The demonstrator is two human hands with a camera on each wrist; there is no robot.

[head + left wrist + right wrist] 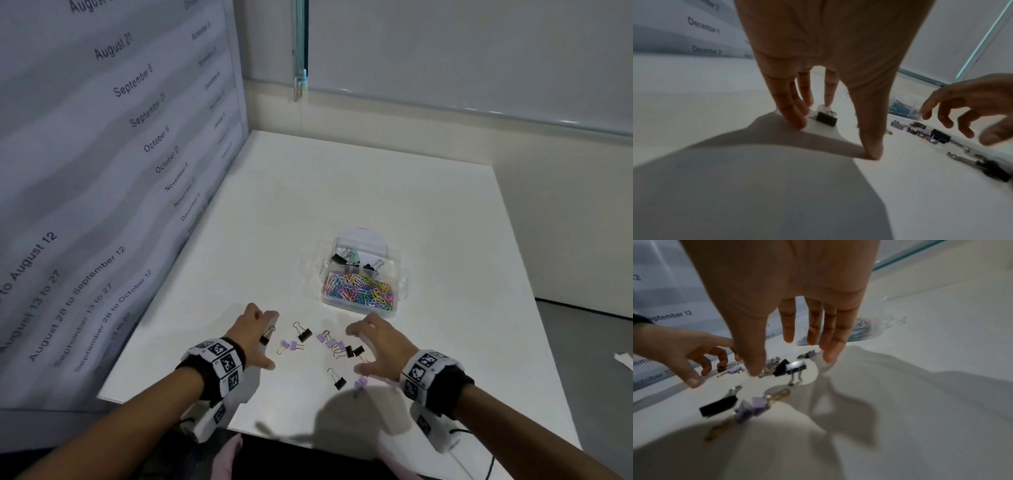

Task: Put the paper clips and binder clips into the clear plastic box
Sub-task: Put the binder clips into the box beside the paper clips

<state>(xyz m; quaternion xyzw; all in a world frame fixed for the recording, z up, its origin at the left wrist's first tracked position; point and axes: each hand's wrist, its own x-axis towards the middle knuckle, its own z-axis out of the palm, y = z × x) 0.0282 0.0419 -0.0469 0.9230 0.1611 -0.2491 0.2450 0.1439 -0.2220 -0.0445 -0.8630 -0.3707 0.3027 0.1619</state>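
The clear plastic box (399, 274) stands open on the white table (342, 192), with coloured paper clips (359, 286) in its near compartment and a few binder clips (349, 258) in the far one. Several black and purple binder clips (337, 346) lie scattered in front of it, between my hands. My left hand (274, 341) points its fingers down at the table, thumb tip on the surface, beside a black binder clip (826, 119). My right hand (354, 349) hovers with spread fingers over a black clip (795, 367) and purple clips (751, 407). Neither hand holds anything.
A large calendar poster (102, 171) forms a wall along the table's left side. The near table edge (308, 442) runs just behind my wrists. A scrap of white paper (623, 359) lies off the table to the right. White wall panels rise at the back.
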